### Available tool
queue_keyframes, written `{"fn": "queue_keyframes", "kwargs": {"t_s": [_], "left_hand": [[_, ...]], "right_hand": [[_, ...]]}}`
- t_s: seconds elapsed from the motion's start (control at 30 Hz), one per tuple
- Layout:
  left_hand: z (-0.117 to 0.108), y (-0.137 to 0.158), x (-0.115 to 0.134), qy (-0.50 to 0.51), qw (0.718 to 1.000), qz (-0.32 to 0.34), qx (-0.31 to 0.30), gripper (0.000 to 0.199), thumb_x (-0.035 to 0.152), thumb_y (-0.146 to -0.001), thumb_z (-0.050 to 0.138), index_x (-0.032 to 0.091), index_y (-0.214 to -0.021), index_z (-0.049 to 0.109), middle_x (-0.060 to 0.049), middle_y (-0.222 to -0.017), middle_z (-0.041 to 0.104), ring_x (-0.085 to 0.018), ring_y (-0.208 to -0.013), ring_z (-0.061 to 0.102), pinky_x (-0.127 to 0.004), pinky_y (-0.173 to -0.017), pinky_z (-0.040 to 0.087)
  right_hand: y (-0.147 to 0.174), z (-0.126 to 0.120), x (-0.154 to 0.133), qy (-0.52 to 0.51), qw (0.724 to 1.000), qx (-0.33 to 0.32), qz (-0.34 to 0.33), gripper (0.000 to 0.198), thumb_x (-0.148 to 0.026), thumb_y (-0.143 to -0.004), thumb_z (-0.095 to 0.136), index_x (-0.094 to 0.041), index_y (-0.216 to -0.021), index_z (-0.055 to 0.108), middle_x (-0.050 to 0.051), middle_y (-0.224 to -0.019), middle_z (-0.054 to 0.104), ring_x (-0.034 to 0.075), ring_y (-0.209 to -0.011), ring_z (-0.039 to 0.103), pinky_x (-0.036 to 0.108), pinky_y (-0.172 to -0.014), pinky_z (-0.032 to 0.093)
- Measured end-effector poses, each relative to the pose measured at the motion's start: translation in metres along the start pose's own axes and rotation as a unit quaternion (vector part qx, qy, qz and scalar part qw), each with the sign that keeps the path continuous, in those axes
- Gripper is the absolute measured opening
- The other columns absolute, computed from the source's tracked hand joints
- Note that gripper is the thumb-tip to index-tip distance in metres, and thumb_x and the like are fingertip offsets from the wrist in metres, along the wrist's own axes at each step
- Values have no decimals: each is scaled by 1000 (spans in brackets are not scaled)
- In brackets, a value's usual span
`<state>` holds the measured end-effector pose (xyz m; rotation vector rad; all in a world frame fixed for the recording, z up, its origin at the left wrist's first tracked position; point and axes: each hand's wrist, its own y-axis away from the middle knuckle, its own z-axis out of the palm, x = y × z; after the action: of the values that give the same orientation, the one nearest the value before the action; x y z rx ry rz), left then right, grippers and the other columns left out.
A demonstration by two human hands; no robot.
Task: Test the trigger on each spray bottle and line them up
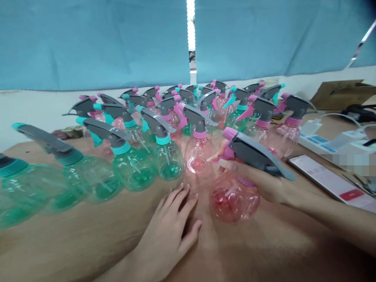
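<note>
My right hand (249, 172) is wrapped round the neck and trigger of a pink spray bottle (232, 199), which has a grey head and a pink nozzle pointing left. The bottle tilts slightly; whether its base touches the table is hard to tell. To its left, my left hand (176, 219) lies palm down on the brown table (117, 243), fingers spread and holding nothing. Just beyond my left fingertips are a green spray bottle (169, 160) and another pink spray bottle (199, 152), both upright.
Green spray bottles (133, 168) line the left, with several more pink and green ones crowded behind. On the right lie a phone (326, 176), a white power strip (317, 145) with plugs and cables, and a cardboard box (340, 94). A blue curtain (102, 43) hangs behind.
</note>
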<state>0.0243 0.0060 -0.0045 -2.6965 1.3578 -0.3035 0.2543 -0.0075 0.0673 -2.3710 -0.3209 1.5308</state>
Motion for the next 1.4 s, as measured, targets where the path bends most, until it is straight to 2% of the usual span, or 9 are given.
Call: {"fn": "queue_keyframes", "kwargs": {"t_s": [0.13,0.3,0.53,0.7,0.9,1.2,1.4], "left_hand": [[-1,0,0,2,1000,-6,-6,44,30,-93,51,15,-134,49,-13,-143,45,-31,-131,39,-50,-102,40],[-2,1,0,9,1000,-7,-1,43,30,-93,50,16,-134,50,-13,-142,46,-31,-130,40,-51,-101,40],[-1,1,0,10,1000,0,10,43,30,-93,51,16,-134,49,-13,-142,46,-32,-131,40,-51,-101,40],[-1,2,0,7,1000,-1,5,44,30,-93,50,15,-134,49,-13,-142,46,-31,-130,40,-51,-102,40],[-1,1,0,1,1000,-1,8,44,31,-93,50,16,-134,49,-13,-141,47,-31,-130,41,-50,-101,40],[-2,1,1,6,1000,-5,6,43,30,-93,50,16,-133,50,-13,-141,47,-32,-129,41,-51,-100,40],[-2,1,0,5,1000,-5,2,43,32,-93,50,16,-133,50,-13,-141,47,-32,-130,41,-51,-101,40]], "right_hand": [[4,-3,9,-13,999,24,22,25,-35,-83,63,-21,-69,47,-3,-70,42,10,-61,43,21,-51,37],[10,-5,20,-20,999,19,45,22,-35,-83,63,-22,-70,51,-2,-73,46,12,-64,44,23,-53,39],[5,-2,11,-22,1000,-16,-5,25,-42,-87,56,-24,-71,51,-2,-68,44,12,-58,42,25,-51,38],[4,-1,-1,9,1000,-12,-8,20,-40,-86,57,-25,-73,58,-1,-69,54,16,-65,53,30,-62,45],[5,1,-1,-44,999,-26,20,11,-35,-87,56,-27,-88,64,1,-75,63,20,-74,61,38,-74,51],[6,2,5,-37,999,-6,11,9,-32,-85,59,-26,-80,64,0,-74,64,21,-76,64,37,-71,53],[9,4,9,-46,998,12,35,10,-36,-83,61,-26,-82,61,2,-83,64,22,-82,65,37,-71,55]]}}
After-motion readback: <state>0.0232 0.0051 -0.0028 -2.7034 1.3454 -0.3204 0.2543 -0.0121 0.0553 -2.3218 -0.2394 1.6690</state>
